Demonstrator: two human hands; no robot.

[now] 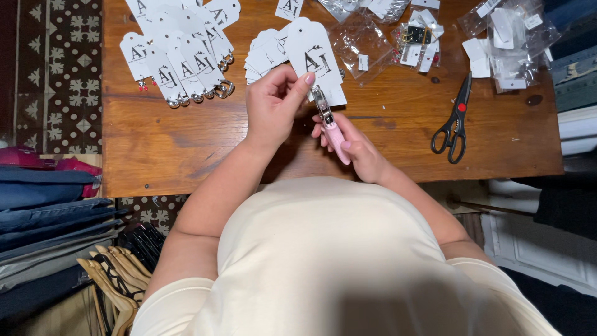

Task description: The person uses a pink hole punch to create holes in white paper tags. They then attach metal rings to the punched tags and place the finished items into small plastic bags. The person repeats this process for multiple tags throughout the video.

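The left hand [273,102] pinches a white card tag with an arched top [314,59] over the middle of the brown wooden worktop [174,140]. The right hand [354,146] has its grip clenched around a pink-handled metal hole punch [329,124], whose metal head meets the tag's lower edge. Finished tags carrying earrings [180,62] lie far left; black scissors [454,121] lie to the right, near clear plastic bags [504,37].

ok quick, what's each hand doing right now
left hand: closed on a white card tag
right hand: closed on a pink-handled hole punch
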